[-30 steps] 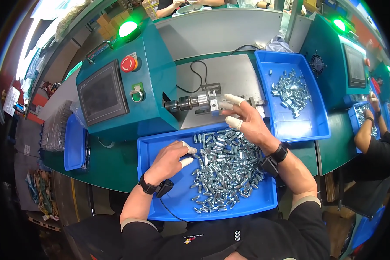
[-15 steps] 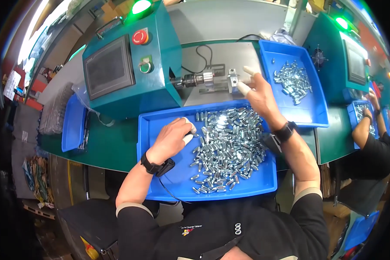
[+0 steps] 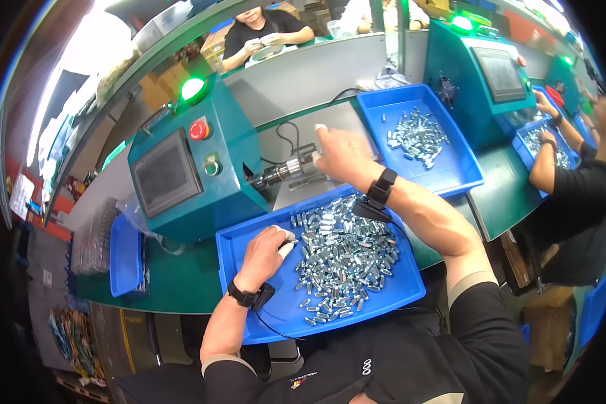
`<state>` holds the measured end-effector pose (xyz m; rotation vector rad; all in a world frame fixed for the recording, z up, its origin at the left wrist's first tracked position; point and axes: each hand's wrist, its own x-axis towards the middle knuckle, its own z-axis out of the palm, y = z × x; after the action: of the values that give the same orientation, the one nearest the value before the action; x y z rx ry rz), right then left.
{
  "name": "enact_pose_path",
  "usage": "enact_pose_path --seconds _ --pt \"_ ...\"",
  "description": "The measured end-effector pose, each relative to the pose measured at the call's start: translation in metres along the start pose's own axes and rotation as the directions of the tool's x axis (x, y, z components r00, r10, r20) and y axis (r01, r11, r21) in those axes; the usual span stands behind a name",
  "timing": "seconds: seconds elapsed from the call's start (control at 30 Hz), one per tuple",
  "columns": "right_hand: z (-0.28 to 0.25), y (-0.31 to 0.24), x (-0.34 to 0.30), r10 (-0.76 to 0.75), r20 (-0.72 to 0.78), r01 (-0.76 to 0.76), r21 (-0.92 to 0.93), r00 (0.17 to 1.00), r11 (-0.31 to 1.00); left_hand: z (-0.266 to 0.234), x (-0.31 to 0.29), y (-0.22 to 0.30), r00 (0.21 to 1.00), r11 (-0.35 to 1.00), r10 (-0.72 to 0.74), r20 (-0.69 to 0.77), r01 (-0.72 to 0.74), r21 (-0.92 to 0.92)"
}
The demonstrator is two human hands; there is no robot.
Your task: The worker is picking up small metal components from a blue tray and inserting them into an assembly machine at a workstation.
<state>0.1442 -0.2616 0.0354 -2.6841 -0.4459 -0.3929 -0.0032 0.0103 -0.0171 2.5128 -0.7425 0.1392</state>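
Observation:
My left hand [image 3: 266, 254] is over the left part of a blue tray [image 3: 276, 318], pinching a small metal fitting [image 3: 291, 241] between white-covered fingertips. A heap of shiny metal fittings [image 3: 343, 256] fills the tray's middle and right. Beyond the tray my right hand [image 3: 347, 156] reaches over the clamping fixture, which it mostly hides. Its thumb and a forefinger, both in white finger covers, are apart at the end of a metal chuck [image 3: 289, 170]. The chuck sticks out of a teal machine [image 3: 232, 128].
The machine carries a screen [image 3: 165, 174], a red stop button [image 3: 198, 130] and a lit green lamp [image 3: 192, 87]. A second blue tray [image 3: 461, 178] with fittings stands right. Further right, a co-worker's arms [image 3: 545, 158] work at another teal machine [image 3: 475, 101]. A person sits behind the partition [image 3: 303, 84].
My right hand has moved leftward over the fixture, closer to the chuck, and now covers the fixture block. My left hand stays over the tray with its pinch. The camera view has shifted.

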Motion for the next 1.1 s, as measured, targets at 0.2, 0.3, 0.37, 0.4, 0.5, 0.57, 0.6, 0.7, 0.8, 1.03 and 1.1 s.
enact_pose_path --seconds 0.2,0.3,0.37,0.4,0.5,0.57,0.6,0.7,0.8,1.03,1.1 --pt "-0.021 0.029 -0.024 0.074 -0.103 -0.066 0.084 0.992 0.994 0.001 0.001 0.001 0.995 0.999 0.031 -0.100 -0.033 -0.020" --pt "-0.046 0.071 -0.055 0.210 -0.087 -0.207 0.041 0.974 0.977 -0.004 0.006 0.008 0.989 0.998 0.043 -0.140 -0.050 -0.043" --pt "-0.037 0.114 -0.078 0.153 -0.347 -0.162 0.001 0.925 0.987 -0.008 0.015 0.018 0.986 0.997 0.049 -0.158 -0.059 -0.058" --pt "-0.037 0.119 -0.085 0.151 -0.342 -0.158 0.007 0.927 0.987 -0.012 0.019 0.020 0.981 0.996 0.074 -0.180 -0.081 -0.034" --pt "-0.038 0.117 -0.116 0.257 -0.346 -0.134 0.340 0.903 0.931 -0.023 0.040 0.028 0.968 0.992 0.128 -0.215 -0.128 0.012" --pt "-0.033 0.105 -0.132 0.267 -0.336 -0.102 0.436 0.903 0.894 -0.032 0.061 0.040 0.947 0.982 0.190 -0.259 -0.178 0.068" --pt "-0.031 0.097 -0.140 0.276 -0.329 -0.070 0.521 0.903 0.851 -0.034 0.072 0.044 0.934 0.974 0.222 -0.278 -0.203 0.097" --pt "-0.022 0.090 -0.153 0.290 -0.328 -0.044 0.590 0.899 0.806 -0.033 0.113 0.052 0.918 0.955 0.282 -0.280 -0.241 0.171" --pt "-0.014 0.088 -0.156 0.288 -0.346 -0.049 0.561 0.893 0.827 -0.025 0.148 0.047 0.923 0.945 0.293 -0.248 -0.241 0.220" --pt "-0.013 0.089 -0.161 0.115 -0.425 0.075 0.405 0.898 0.911 -0.006 0.188 0.037 0.935 0.932 0.304 -0.185 -0.251 0.260" --pt "-0.014 0.088 -0.161 0.118 -0.426 0.075 0.409 0.897 0.909 -0.003 0.190 0.035 0.940 0.930 0.297 -0.166 -0.245 0.275"
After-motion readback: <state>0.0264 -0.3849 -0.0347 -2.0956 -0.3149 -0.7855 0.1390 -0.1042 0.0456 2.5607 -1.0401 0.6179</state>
